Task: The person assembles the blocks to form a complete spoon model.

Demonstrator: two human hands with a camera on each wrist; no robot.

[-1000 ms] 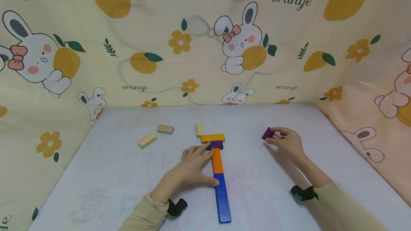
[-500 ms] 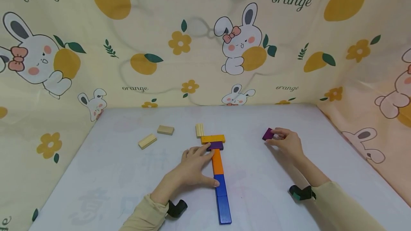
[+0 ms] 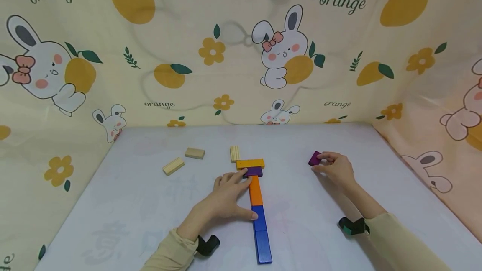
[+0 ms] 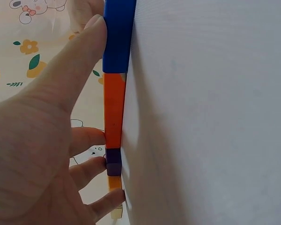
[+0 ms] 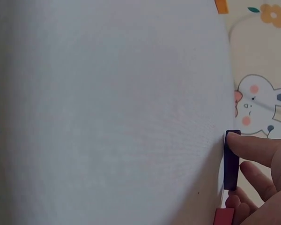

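Note:
My left hand (image 3: pixel 227 198) lies spread beside a line of blocks, fingers extended. Its thumb touches a blue block (image 3: pixel 260 217), and its fingertips meet the orange block (image 3: pixel 255 191) and the purple block (image 3: pixel 254 172). A second blue block (image 3: pixel 262 248) ends the line at the near side. Crosswise past the purple block lies a yellow-orange block (image 3: pixel 250 163). Off to the right, my right hand (image 3: pixel 337 170) pinches a dark purple block (image 3: pixel 314 158) between thumb and fingers. In the right wrist view the thumb presses one end of this block (image 5: pixel 231 164).
Two plain wooden blocks, one nearer (image 3: pixel 173 166) and one farther (image 3: pixel 194 153), lie on the white table (image 3: pixel 124 204) at left. Another plain block (image 3: pixel 234 154) touches the yellow-orange one. The right wrist view shows a red block (image 5: pixel 223 216) by the fingers. Printed cloth (image 3: pixel 233 78) walls the back.
The right hand and forearm have shifted very slightly left, the purple block still pinched. The left hand and the line of blocks stay put.

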